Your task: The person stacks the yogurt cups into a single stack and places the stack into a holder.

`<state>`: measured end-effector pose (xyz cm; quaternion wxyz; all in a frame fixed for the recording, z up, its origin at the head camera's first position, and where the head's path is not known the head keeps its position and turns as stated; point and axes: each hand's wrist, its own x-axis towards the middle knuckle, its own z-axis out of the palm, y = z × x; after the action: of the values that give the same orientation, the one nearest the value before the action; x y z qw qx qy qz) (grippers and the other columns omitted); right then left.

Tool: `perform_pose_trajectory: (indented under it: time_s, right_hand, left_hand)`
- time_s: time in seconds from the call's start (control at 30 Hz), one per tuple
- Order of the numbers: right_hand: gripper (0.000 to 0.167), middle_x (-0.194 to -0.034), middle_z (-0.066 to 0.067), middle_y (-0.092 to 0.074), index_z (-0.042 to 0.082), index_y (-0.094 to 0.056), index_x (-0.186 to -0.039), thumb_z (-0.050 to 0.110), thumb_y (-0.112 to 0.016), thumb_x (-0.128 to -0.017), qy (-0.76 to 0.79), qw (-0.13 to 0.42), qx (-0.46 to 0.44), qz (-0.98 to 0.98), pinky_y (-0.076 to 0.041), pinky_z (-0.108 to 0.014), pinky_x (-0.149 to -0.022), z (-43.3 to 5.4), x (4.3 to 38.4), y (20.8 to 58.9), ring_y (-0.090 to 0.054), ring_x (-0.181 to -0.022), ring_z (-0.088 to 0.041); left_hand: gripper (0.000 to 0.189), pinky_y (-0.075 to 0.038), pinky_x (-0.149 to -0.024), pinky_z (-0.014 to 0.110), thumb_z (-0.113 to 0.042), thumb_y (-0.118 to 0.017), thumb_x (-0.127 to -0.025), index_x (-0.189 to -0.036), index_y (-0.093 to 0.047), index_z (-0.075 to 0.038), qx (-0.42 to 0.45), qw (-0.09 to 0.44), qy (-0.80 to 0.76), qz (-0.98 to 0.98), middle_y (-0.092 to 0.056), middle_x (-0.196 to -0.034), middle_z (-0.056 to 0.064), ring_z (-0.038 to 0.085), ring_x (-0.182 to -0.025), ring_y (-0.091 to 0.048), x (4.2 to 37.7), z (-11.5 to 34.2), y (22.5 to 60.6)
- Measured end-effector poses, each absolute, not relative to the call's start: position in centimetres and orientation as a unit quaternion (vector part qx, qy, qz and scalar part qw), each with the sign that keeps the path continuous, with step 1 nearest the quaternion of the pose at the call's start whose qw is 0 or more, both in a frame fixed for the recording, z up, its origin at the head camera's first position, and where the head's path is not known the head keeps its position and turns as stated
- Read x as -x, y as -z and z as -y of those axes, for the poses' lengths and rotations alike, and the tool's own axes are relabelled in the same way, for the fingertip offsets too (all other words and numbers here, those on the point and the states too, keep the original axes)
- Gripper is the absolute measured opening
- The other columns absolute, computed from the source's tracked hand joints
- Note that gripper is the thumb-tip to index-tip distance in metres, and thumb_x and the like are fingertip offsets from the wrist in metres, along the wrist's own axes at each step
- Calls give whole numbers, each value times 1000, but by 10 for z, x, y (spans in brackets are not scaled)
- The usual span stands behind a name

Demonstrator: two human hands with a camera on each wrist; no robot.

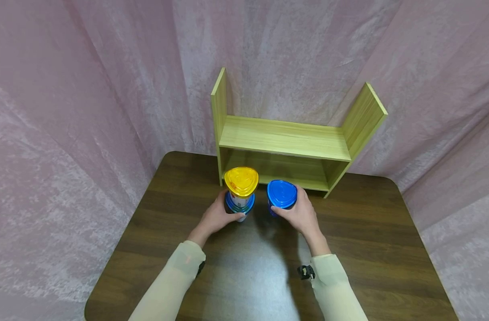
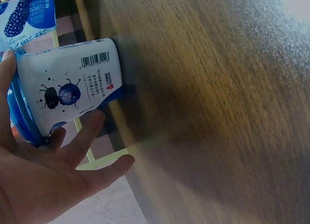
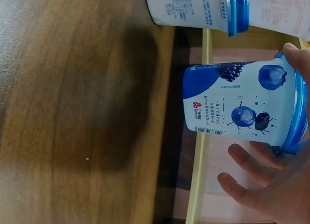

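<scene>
My left hand (image 1: 215, 217) grips a white yogurt cup (image 2: 68, 69) with a blue lid, thumb and fingers round it near the lid. On top of that cup stands a second yogurt cup (image 1: 241, 182) with a yellow lid. To the right, my right hand (image 1: 302, 216) holds another blue-lidded yogurt cup (image 3: 232, 100) by its lid end, thumb on one side and fingers on the other. Blueberries and blackberries are printed on its side, and a shadow falls on the table below it. A narrow gap separates this cup from the stacked pair.
Just behind the cups stands a light wooden shelf (image 1: 284, 137) with two tall side panels and a lower compartment. It rests at the back of a dark brown wooden table (image 1: 156, 249) with rounded corners. Pink curtains (image 1: 120, 80) hang behind and at both sides.
</scene>
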<state>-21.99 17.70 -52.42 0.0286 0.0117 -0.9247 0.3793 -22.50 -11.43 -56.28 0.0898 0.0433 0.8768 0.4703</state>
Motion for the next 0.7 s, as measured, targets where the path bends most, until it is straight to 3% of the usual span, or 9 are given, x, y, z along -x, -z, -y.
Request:
perform_pose_trajectory:
  time_s: [0.7]
  right_hand:
    - [106,-143,-21,-47,4,-33,-151,50,-88,-73,-394,41,-34,918,-47,-61,-100,-178,224,496,-51,-124,-41]
  left_hand:
    - [102,-34,-112,61,-49,-85,-80,-157,-25,-21,-46,89,-473,-875,-44,-153,9,33,-135,-47,225,114,563]
